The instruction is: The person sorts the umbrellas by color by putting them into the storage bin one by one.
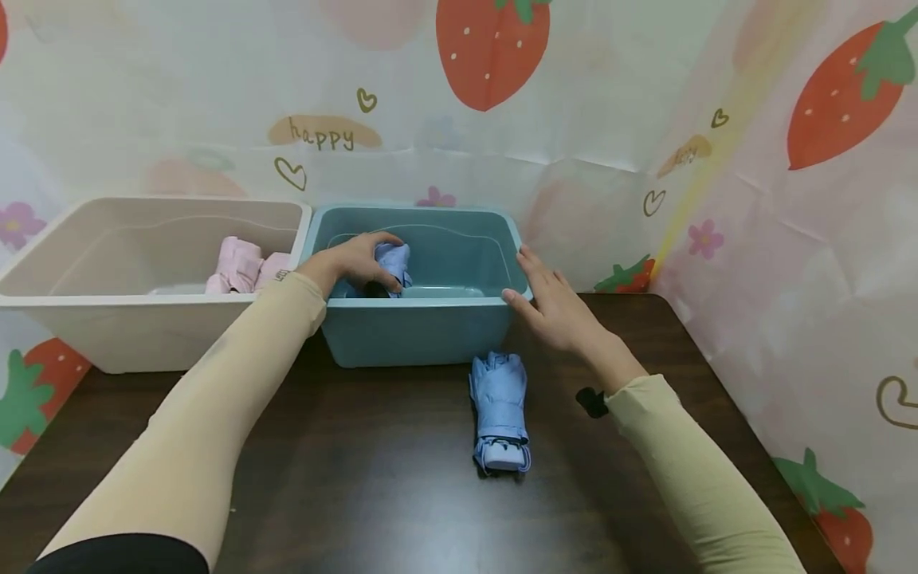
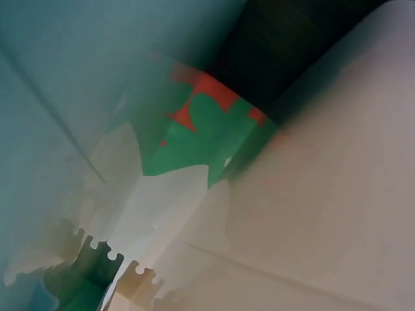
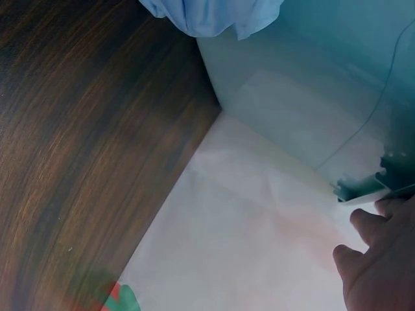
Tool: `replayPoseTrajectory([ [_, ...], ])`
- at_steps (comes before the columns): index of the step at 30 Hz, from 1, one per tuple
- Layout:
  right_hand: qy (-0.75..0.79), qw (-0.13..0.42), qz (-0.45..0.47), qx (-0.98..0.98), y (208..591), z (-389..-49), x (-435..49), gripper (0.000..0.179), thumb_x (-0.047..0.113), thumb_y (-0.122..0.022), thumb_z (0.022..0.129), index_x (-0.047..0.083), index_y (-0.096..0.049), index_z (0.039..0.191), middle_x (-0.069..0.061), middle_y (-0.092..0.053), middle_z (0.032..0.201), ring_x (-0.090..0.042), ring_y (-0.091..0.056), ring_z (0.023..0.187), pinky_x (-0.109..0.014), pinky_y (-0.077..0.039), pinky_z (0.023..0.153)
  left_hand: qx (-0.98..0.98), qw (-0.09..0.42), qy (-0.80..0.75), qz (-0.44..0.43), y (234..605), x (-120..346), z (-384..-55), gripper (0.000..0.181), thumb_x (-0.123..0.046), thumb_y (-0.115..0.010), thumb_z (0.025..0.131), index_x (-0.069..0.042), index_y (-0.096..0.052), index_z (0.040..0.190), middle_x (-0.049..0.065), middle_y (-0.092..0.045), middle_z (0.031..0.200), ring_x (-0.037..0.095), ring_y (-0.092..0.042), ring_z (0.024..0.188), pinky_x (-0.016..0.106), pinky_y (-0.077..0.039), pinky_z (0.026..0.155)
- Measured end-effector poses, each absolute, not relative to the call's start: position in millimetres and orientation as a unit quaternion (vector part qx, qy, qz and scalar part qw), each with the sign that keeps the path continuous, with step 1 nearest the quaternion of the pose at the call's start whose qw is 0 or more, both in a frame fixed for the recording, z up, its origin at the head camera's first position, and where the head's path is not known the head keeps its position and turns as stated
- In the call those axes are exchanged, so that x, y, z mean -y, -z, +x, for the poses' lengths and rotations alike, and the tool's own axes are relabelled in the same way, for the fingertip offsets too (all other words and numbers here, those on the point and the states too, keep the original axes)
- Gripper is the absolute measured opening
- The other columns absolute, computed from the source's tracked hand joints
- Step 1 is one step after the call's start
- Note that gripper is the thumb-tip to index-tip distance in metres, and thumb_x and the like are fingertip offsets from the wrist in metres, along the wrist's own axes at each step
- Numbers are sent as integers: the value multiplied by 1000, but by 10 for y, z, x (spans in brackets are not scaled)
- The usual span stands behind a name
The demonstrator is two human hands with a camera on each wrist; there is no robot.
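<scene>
Inside the blue bin (image 1: 423, 335), my left hand (image 1: 351, 261) grips a small folded blue umbrella (image 1: 394, 257), fingers over its top and thumb at its near side. The bin's front wall hides its lower part. My right hand (image 1: 562, 315) has its fingers extended and touches the bin's right rim, which the right wrist view also shows beside the fingers (image 3: 366, 227). A second folded blue umbrella (image 1: 500, 402) lies on the table in front of the bin, handle end toward me. Its fabric end (image 3: 214, 13) edges into the right wrist view.
A white bin (image 1: 172, 335) stands against the blue bin's left side, with folded pink umbrellas (image 1: 238, 263) in it. The dark wooden table (image 1: 344, 478) ends at a patterned sheet (image 1: 602, 72) behind and to the right.
</scene>
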State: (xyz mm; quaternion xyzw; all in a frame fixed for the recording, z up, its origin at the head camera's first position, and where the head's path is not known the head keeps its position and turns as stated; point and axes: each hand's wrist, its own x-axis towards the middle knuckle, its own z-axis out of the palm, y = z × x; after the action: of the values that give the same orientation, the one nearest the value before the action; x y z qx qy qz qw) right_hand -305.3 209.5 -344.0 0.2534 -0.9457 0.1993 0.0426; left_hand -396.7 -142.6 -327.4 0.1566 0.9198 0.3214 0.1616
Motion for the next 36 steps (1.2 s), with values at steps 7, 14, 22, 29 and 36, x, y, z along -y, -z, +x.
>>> replayPoseTrajectory([
  [7, -192, 44, 252, 948, 3455, -3053, -2109, 85, 64, -28, 108, 5, -11, 167, -7, -4, 175, -30, -13, 160, -56, -6, 127, -907, 151, -371, 131, 3305, 1406, -3953, 63, -12, -66, 101, -7, -40, 158, 24, -29, 164, 47, -61, 116, 46, -61, 83],
  [14, -194, 43, 255, 946, 3439, -3057, -2096, 84, 63, -30, 108, 5, -11, 167, -6, -4, 175, -29, -12, 160, -55, -6, 127, -910, 147, -368, 126, 3306, 1406, -3946, 64, -15, -67, 102, -8, -39, 159, 22, -32, 163, 48, -65, 111, 46, -60, 83],
  [22, -198, 39, 251, 947, 3426, -3032, -2098, 85, 63, -30, 108, 4, -12, 167, -7, -4, 175, -30, -12, 160, -55, -5, 127, -907, 150, -371, 133, 3279, 1388, -3926, 65, -16, -67, 102, -8, -38, 160, 22, -36, 161, 45, -61, 119, 45, -59, 87],
  [29, -202, 40, 253, 945, 3441, -3036, -2082, 85, 64, -29, 108, 4, -12, 167, -8, -4, 175, -30, -12, 160, -56, -6, 127, -895, 119, -397, 162, 3189, 1362, -3817, 62, -22, -65, 104, -10, -41, 159, 19, -48, 151, 40, -59, 121, 55, -52, 96],
  [36, -200, 41, 249, 947, 3446, -3040, -2081, 84, 62, -30, 108, 5, -11, 167, -6, -4, 175, -30, -13, 160, -57, -8, 127, -856, 63, -479, 183, 2954, 1187, -3379, 53, -26, -66, 104, -17, -50, 154, 11, -55, 142, 32, -56, 124, 53, -49, 97],
])
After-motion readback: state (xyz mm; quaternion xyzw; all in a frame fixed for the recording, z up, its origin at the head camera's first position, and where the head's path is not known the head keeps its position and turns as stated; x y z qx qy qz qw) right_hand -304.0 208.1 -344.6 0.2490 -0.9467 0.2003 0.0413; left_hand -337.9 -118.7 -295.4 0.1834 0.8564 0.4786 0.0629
